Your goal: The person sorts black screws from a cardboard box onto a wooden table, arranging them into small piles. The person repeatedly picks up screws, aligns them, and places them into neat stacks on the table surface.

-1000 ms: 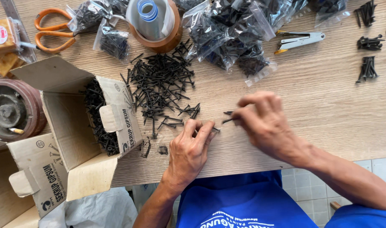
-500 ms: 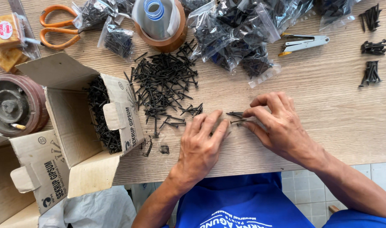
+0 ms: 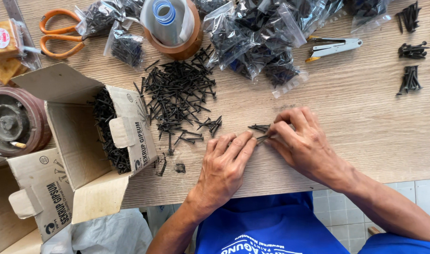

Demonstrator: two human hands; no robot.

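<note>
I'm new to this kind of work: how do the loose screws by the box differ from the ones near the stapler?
The loose pile lies bare and scattered on the table, screws pointing every way; the bagged screws are sealed in clear plastic bags heaped together. The pile sits beside the open box; the bags lie further back, beside the stapler. Both hold the same black screws.

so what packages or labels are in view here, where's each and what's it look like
cardboard box: left, brown, open flaps, dark print, black screws inside
clear bags: top centre, heaped, holding black screws
two more clear bags: top left, by orange scissors
wrapped snack: far left corner, tan, round red-and-white label
</note>
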